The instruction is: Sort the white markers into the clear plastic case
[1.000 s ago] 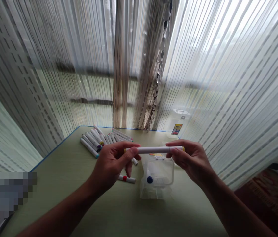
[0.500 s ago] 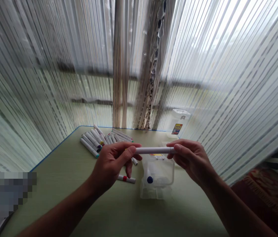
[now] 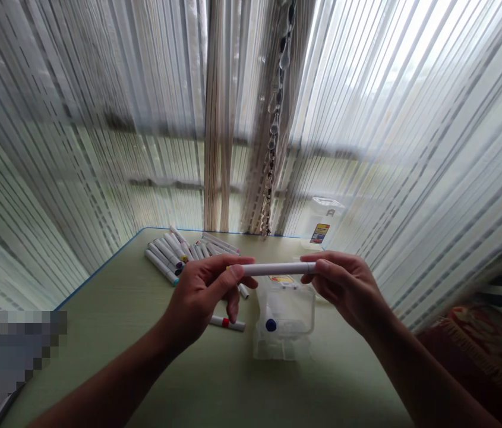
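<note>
A white marker is held level above the table, one end in each hand. My left hand pinches its left end, where a bit of yellow shows. My right hand is closed round its right end, hiding the tip. Directly below stands a clear plastic box with a blue-capped marker upright inside. A red-banded marker lies on the table under my left hand.
Several white markers lie in a heap at the table's far left. A clear lidded container with a label stands at the far right by the sheer curtains. A blurred-out patch covers the lower left corner.
My right hand has slid over the marker's right end, covering the yellow tip that showed a second ago. The marker has stayed level between both hands.
</note>
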Motion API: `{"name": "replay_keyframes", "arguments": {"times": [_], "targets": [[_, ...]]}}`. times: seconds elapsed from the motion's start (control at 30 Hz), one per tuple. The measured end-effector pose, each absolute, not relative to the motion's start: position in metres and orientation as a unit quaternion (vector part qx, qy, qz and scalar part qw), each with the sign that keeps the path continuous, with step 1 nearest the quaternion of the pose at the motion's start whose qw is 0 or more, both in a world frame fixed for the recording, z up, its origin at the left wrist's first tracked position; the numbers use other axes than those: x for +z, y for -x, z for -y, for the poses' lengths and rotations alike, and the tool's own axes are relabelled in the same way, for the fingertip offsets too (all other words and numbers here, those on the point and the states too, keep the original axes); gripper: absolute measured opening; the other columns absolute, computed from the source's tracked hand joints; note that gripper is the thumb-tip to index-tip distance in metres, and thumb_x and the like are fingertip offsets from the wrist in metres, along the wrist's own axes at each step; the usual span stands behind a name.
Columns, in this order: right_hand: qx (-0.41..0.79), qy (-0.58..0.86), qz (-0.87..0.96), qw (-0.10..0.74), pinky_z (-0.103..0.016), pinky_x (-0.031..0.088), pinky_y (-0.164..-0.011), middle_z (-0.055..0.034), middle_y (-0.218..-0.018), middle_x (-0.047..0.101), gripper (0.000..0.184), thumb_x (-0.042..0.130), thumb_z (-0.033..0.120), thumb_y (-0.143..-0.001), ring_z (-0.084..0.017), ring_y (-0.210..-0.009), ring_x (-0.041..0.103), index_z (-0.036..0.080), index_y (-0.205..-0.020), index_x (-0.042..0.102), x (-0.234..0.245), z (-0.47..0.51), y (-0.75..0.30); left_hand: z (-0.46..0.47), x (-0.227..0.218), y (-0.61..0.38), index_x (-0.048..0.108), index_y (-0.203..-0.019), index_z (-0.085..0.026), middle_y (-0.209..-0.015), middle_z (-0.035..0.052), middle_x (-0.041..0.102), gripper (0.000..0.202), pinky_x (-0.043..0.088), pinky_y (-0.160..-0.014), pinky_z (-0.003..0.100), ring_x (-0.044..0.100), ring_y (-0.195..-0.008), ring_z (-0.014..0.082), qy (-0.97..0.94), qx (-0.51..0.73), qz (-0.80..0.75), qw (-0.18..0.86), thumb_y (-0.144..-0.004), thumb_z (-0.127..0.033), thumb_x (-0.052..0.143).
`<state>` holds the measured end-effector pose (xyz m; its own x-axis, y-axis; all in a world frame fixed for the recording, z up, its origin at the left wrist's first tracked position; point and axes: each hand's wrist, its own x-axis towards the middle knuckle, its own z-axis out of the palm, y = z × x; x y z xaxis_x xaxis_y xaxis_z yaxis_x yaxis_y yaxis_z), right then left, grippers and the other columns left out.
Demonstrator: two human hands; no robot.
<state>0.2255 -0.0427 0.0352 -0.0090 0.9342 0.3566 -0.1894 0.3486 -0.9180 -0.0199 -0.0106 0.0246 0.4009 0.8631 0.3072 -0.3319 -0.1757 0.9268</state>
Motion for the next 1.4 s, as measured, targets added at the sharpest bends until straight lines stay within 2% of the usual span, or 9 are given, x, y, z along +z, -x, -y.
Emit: {"name": "replay_keyframes", "arguments": {"times": [0.2,0.6,0.9,1.07,1.27,1.4], "targets": [[0.466,0.325,0.551,0.611,-0.020,0.021,-0.036,-0.0099,-0.067,0.076,0.019,0.076,0.027,-0.080,-0.004,-0.038,0.034,0.021,-0.097,0.083,0.036,0.045,-0.227,0.010,0.024,0.020,0.073,-0.110,-0.010,-0.081,0.0097,0.077,0.027,0.051,-0.038,0.025,0.057,-0.042,0.0111,-0.531,0.509,-0.195,0.648,-0.092,-0.028,0.064],[0.500,0.327,0.515,0.614,-0.023,0.020,-0.034,-0.0149,-0.068,0.078,0.028,0.063,0.026,-0.078,-0.009,-0.036,0.037,0.015,-0.093,0.084,0.043,0.045,-0.225,0.009,0.025,0.020,0.073,-0.108,-0.006,-0.078,0.0127,0.076,0.028,0.050,-0.036,0.027,0.057,-0.041,0.0134,-0.508,0.507,-0.184,0.671,-0.090,-0.025,0.060],[0.501,0.353,0.496,0.615,-0.021,0.021,-0.031,-0.0137,-0.066,0.078,0.024,0.067,0.030,-0.079,-0.009,-0.031,0.040,0.015,-0.090,0.083,0.042,0.044,-0.224,0.009,0.025,0.019,0.070,-0.109,-0.008,-0.078,0.0102,0.075,0.029,0.050,-0.037,0.025,0.057,-0.041,0.0120,-0.541,0.507,-0.206,0.638,-0.090,-0.028,0.061],[0.452,0.363,0.535,0.614,-0.020,0.020,-0.032,-0.0116,-0.067,0.078,0.019,0.075,0.032,-0.080,-0.006,-0.031,0.038,0.018,-0.091,0.082,0.037,0.044,-0.226,0.010,0.027,0.016,0.070,-0.108,-0.009,-0.078,0.0085,0.075,0.030,0.052,-0.041,0.024,0.057,-0.043,0.0103,-0.586,0.508,-0.253,0.579,-0.090,-0.033,0.065],[0.413,0.389,0.558,0.606,-0.019,0.025,-0.031,-0.0091,-0.065,0.077,0.022,0.082,0.033,-0.077,-0.005,-0.032,0.038,0.017,-0.092,0.081,0.032,0.043,-0.227,0.011,0.027,0.017,0.070,-0.104,-0.011,-0.079,0.0061,0.075,0.029,0.051,-0.043,0.019,0.060,-0.046,0.0087,-0.614,0.500,-0.289,0.538,-0.085,-0.033,0.074],[0.398,0.412,0.566,0.592,-0.018,0.027,-0.030,-0.0064,-0.058,0.073,0.024,0.087,0.033,-0.072,-0.006,-0.032,0.041,0.015,-0.087,0.079,0.029,0.042,-0.228,0.013,0.026,0.017,0.069,-0.097,-0.011,-0.066,0.0007,0.070,0.028,0.049,-0.042,0.017,0.058,-0.044,0.0079,-0.623,0.488,-0.298,0.533,-0.079,-0.031,0.080]]}}
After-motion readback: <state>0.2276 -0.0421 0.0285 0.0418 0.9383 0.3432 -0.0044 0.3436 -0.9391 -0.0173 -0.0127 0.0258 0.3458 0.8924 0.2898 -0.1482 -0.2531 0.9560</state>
